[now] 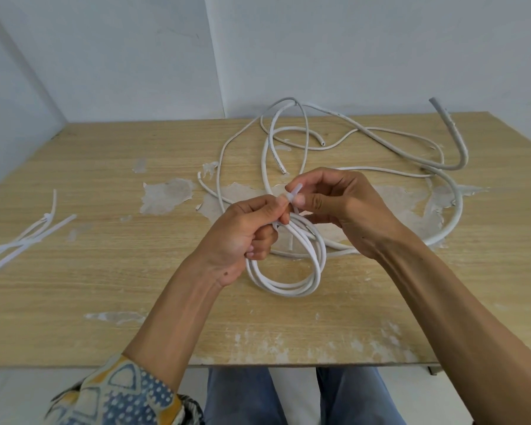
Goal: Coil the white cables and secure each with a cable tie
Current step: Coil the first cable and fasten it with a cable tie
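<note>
Left hand point(242, 231) around coiled cable point(292, 271)

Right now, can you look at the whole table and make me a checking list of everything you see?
Surface: wooden table, top layer peeled in pale patches.
Job's things: coiled white cable held in the left hand; cable tie at the coil's top; spare cable ties near the left edge.
Clutter: nothing seen.
Grippers: left hand grips the coil and pinches the tie; right hand pinches the tie's other end.
Cables: loose white cables tangled at the back; thicker white cable curving on the right.
Surroundings: pale walls; person's jeans below the table edge.
</note>
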